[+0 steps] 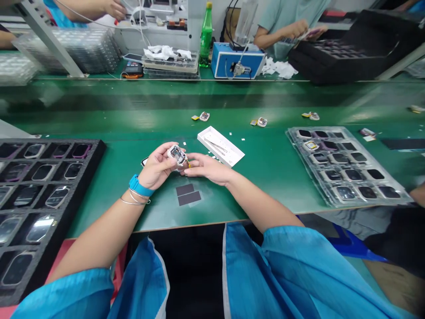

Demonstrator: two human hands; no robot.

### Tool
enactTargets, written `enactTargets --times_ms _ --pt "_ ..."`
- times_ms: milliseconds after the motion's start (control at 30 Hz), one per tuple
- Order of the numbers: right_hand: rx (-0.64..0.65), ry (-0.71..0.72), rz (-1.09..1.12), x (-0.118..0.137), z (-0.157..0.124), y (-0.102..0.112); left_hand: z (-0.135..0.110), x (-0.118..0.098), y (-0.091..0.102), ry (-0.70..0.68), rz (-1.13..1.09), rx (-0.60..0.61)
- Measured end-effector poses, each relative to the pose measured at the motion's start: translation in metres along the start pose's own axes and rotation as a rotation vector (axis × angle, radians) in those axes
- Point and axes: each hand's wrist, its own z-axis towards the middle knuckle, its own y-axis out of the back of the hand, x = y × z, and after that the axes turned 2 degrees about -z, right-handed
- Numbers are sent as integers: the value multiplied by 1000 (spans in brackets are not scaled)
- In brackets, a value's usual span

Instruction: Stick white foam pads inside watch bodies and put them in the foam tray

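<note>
Beside the hands [159, 166], a white tray [230, 144] holds tweezers [215, 145].

**Operator's Wear and Wrist Items**

Person is wearing one bright blue smock [282, 261] with wide, loose sleeves and pale trim [164, 283] along its front opening. Left wrist [148, 178] is carrying one turquoise strap band [139, 185] and thin silver bangles [133, 199].

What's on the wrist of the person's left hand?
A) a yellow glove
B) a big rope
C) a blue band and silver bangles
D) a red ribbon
C. The left hand wears a blue wristband with thin silver bangles just behind it on the arm.
</note>
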Motion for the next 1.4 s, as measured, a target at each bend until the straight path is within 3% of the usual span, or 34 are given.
enactTargets --times_ms 100,200,267,400,600,833,1033,1400 --pt "-94 -53 97 4 -2 1 0 -4 0 10 -20 -28" --pt "-291 104 30 13 -8 13 -1 -5 -3 81 -34 2" --pt "-350 211 -27 17 -11 15 -2 -4 -6 152 -48 51" --pt "-341 334 -159 16 -11 5 -6 1 -10 266 -69 137" --pt "-437 453 -388 9 -7 -6 -9 1 -14 285 -48 155" --pt "-390 353 -594 14 -5 -6 -10 -3 -12 344 93 -8" --pt "-369 406 -719 21 -8 -5 -11 -10 -19 380 179 -67" --pt "-402 358 -916 1 9 -4 4 12 -14 400 135 -56"
